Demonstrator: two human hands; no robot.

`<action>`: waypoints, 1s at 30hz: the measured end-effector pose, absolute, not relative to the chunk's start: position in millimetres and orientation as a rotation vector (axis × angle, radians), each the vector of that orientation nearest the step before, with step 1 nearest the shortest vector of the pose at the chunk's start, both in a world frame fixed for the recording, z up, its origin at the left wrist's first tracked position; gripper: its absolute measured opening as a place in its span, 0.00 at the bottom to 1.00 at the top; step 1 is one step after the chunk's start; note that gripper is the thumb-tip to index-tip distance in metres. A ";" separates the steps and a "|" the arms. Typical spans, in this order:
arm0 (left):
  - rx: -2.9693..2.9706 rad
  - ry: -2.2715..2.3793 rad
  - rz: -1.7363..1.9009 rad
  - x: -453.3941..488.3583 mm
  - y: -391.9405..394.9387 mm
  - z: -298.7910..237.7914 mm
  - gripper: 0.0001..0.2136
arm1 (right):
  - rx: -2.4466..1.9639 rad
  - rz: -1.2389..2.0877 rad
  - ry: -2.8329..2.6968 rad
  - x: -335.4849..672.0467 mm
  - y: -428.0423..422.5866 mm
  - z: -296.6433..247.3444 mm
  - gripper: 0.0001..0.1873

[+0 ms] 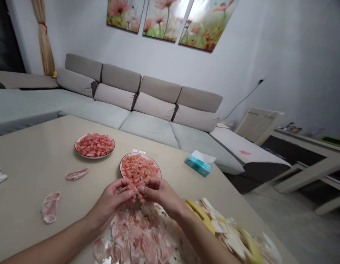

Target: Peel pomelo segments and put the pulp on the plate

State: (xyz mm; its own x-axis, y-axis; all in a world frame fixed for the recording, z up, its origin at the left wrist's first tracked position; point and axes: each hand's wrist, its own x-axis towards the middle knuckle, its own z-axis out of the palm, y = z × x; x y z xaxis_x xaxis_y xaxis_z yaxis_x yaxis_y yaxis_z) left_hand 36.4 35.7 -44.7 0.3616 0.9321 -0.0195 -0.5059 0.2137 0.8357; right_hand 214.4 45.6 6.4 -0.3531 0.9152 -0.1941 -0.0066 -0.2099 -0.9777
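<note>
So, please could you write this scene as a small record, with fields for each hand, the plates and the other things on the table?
Left hand: pinches a meat slice
Right hand: fingertips on the same slice
Near plate: diced pink meat, just beyond the hands
Far plate: diced pink meat
Below hands: heap of sliced meat
Table: two loose meat slices, tissue box

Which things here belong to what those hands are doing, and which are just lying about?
In use: left hand, right hand, both pinching a pink meat scrap; plate of chopped pink meat; second plate; heap of fatty meat slices.

Lying about: tissue box; grey sofa; flower paintings.
</note>
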 end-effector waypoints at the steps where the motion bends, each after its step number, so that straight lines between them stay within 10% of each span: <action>1: 0.841 0.601 1.088 36.5 36.1 -45.0 0.06 | -1.132 1.657 -1.306 214.1 45.6 5.1 0.19; 11: 0.731 0.557 1.108 34.9 34.1 -39.1 0.05 | -1.119 1.599 -1.270 229.5 48.5 0.7 0.17; 18: 0.655 0.568 1.111 35.5 37.1 -43.1 0.08 | -1.308 0.530 -1.775 228.1 87.4 9.6 0.10; 30: 0.718 0.596 1.049 35.0 33.1 -38.0 0.11 | -1.289 0.307 -1.972 228.9 66.4 22.4 0.12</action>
